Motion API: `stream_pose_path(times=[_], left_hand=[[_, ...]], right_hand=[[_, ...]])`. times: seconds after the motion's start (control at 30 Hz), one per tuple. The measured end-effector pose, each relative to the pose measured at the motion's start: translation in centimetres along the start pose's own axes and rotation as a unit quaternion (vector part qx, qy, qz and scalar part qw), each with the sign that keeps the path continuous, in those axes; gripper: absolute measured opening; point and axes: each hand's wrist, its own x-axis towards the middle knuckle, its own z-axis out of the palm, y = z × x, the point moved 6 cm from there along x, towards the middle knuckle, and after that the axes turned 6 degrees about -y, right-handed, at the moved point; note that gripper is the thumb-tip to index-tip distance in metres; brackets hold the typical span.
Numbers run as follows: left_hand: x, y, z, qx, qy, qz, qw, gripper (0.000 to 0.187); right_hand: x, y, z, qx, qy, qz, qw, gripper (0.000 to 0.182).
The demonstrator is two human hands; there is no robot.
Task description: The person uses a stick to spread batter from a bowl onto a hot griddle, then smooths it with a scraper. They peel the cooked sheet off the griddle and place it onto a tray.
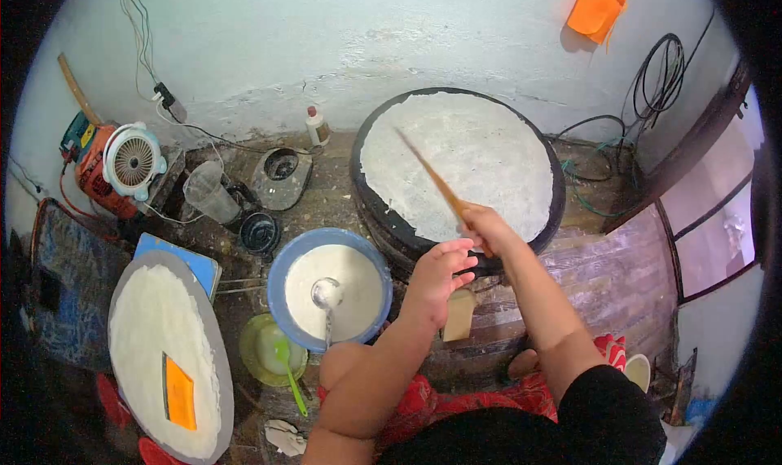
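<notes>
A thin wooden spatula (pixel 432 173), long and tapered, is gripped at its wide end by my right hand (pixel 485 227). Its blade reaches up and to the left over a white flatbread sheet (pixel 481 151) that covers most of a round black griddle (pixel 556 208). Near the griddle's front edge is my left hand (pixel 442 276), holding nothing, its fingers spread. Left of that hand stands a blue basin (pixel 287 318) of white batter (pixel 358 274), with a metal ladle (pixel 327 294) in it.
A green bowl (pixel 254 351) holds a green spoon (pixel 292 375). Farther left, pale flatbread (pixel 155 326) lies on a round board (pixel 221 383) with an orange piece (pixel 180 393) on top. A fan (pixel 133 160), pitcher (pixel 210 192) and bottle (pixel 317 126) stand at the back left.
</notes>
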Motion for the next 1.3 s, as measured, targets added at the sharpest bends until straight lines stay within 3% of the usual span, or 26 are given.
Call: stream_pose_path(times=[0.07,0.13,0.23,0.4,0.47,0.5,0.53,0.6,0.67,0.73,0.8,0.9,0.97,1.0,1.07,1.2,1.27,1.3], left_hand=[[0.1,-0.4,0.0,0.004,0.002,-0.007,1.000,0.031],[0.1,-0.7,-0.2,0.011,0.004,-0.013,1.000,0.031],[0.1,-0.9,-0.1,0.008,0.008,-0.016,1.000,0.029],[0.2,-1.0,0.0,0.015,0.015,-0.016,1.000,0.028],[0.2,-1.2,0.0,0.019,0.010,-0.018,1.000,0.028],[0.3,-1.2,0.0,0.022,0.005,-0.017,1.000,0.028],[0.3,-1.3,0.0,0.023,0.005,-0.019,1.000,0.028],[0.3,-1.2,-0.2,0.013,0.008,-0.007,1.000,0.028],[0.3,-1.0,-0.3,0.013,0.015,-0.008,1.000,0.028],[0.2,-0.7,-0.4,0.012,0.021,-0.006,1.000,0.028],[-0.1,-0.3,-0.5,0.014,0.026,0.001,1.000,0.029],[0.1,-0.3,-0.8,0.012,0.023,-0.001,1.000,0.029],[0.1,-0.1,-0.8,0.014,0.012,0.001,1.000,0.029],[0.1,0.0,-0.7,0.020,0.003,0.002,1.000,0.029],[0.2,-0.2,-1.0,0.019,0.006,0.005,1.000,0.028],[-0.2,-0.5,-0.7,0.038,0.014,0.001,0.999,0.026],[-0.2,-0.7,-0.9,0.042,0.012,-0.008,0.999,0.024],[-0.4,-0.6,-1.0,0.047,0.023,-0.005,0.999,0.024]], right_hand=[[-1.9,0.2,-1.0,0.133,0.000,-0.015,0.991,0.039],[-2.7,0.8,-1.3,0.140,0.057,-0.034,0.988,0.038],[-3.5,1.7,-0.6,-0.080,0.036,-0.083,0.993,0.039],[-1.2,4.0,-0.4,-0.105,0.022,-0.078,0.991,0.039],[-1.1,2.2,0.9,-0.332,0.060,-0.178,0.924,0.041],[-0.5,2.1,1.1,-0.390,0.060,-0.102,0.913,0.038],[-0.8,1.1,2.0,-0.389,0.061,-0.101,0.914,0.038],[-1.5,-0.8,3.5,-0.639,0.115,-0.049,0.759,0.032],[-0.8,-1.8,3.0,-0.645,0.168,-0.044,0.744,0.029],[0.3,-2.9,2.5,-0.650,0.243,-0.110,0.711,0.028],[0.4,-2.7,2.7,-0.640,0.223,-0.087,0.730,0.025],[-0.4,0.7,3.5,-0.448,0.047,-0.139,0.882,0.031],[-2.4,3.4,4.1,-0.288,0.011,-0.206,0.935,0.030],[-3.6,3.8,3.9,-0.287,0.012,-0.205,0.936,0.030],[-7.6,3.6,4.0,-0.097,0.003,-0.134,0.986,0.027],[-11.6,6.4,-0.1,-0.118,0.118,-0.152,0.974,0.034],[-13.8,7.4,-1.2,-0.025,0.133,-0.135,0.982,0.045],[-14.7,8.5,-2.3,0.014,0.174,-0.128,0.976,0.042]])
